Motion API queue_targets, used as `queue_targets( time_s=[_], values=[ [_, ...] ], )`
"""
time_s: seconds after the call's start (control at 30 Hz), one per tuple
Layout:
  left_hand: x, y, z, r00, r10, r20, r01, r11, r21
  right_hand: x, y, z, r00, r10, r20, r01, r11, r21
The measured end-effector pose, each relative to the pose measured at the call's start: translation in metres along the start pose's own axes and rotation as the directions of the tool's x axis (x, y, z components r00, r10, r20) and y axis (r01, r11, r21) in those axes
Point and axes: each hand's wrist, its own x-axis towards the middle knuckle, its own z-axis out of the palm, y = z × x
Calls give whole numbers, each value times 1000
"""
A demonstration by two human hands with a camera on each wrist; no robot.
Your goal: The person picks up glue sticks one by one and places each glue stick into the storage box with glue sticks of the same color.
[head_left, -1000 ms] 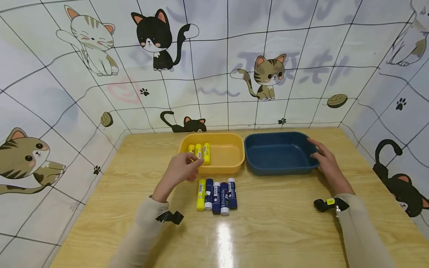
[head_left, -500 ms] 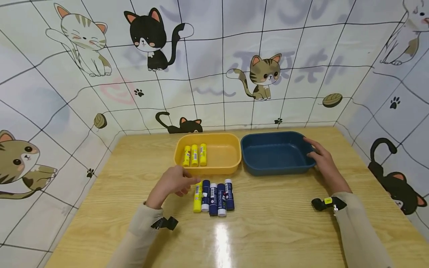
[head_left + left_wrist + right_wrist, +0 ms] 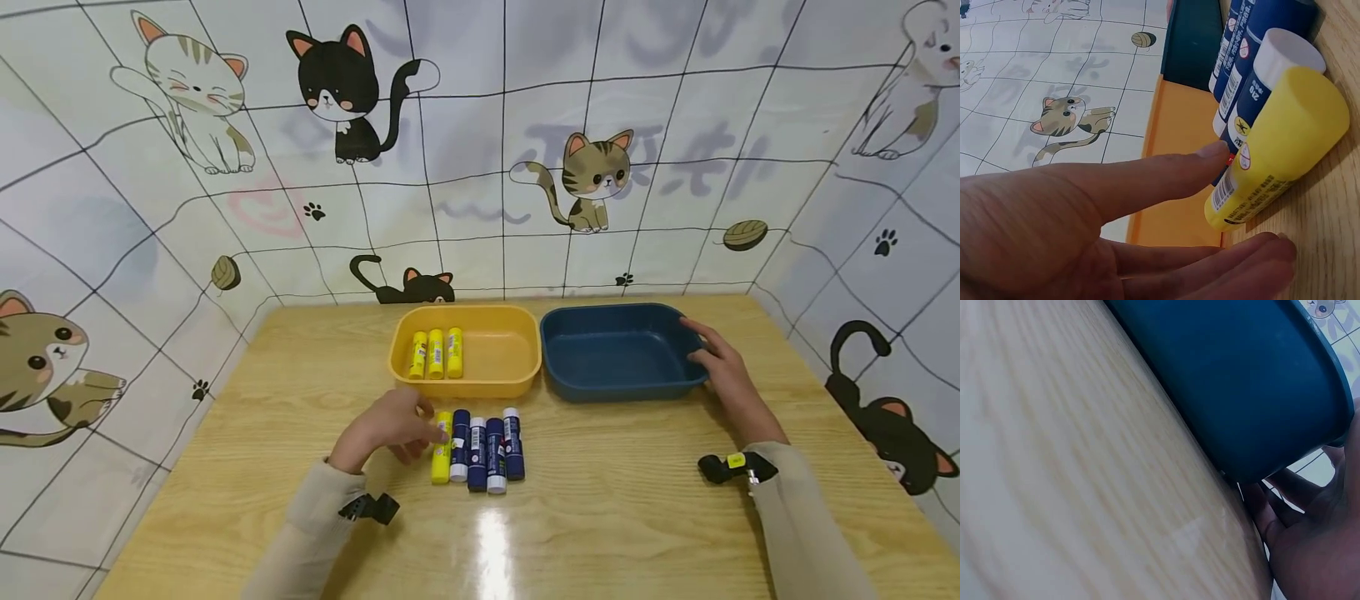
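A yellow glue stick (image 3: pixel 441 450) lies on the table at the left end of a row, with several dark blue and white glue sticks (image 3: pixel 477 454) beside it. My left hand (image 3: pixel 392 423) reaches over its left side. In the left wrist view, the thumb (image 3: pixel 1166 178) is by the stick's label and the other fingers are below, with a gap between. Three yellow glue sticks (image 3: pixel 437 354) lie in the yellow tray (image 3: pixel 498 350). My right hand (image 3: pixel 729 379) holds the right end of the blue tray (image 3: pixel 618 354), thumb at the rim and fingers around the outer wall.
Both trays stand side by side towards the back of the wooden table (image 3: pixel 600 517). Behind them rises a wall covering (image 3: pixel 480 142) with cat drawings. A black wrist camera (image 3: pixel 371 507) sits on the left sleeve, and another on the right.
My left hand has come away from the yellow tray towards me and down to the yellow glue stick on the table. The right hand has stayed at the blue tray.
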Motion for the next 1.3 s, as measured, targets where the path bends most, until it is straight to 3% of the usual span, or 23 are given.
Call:
queue_targets(
  time_s=[0.43, 1.3],
  values=[
    [8, 8, 5, 999, 39, 32, -39, 999, 5, -3, -2, -10, 1000, -28, -8, 28, 1000, 1],
    [-2, 6, 4, 999, 50, -1, -49, 995, 83, 0, 1, 2, 999, -33, -14, 33, 999, 41]
  ],
)
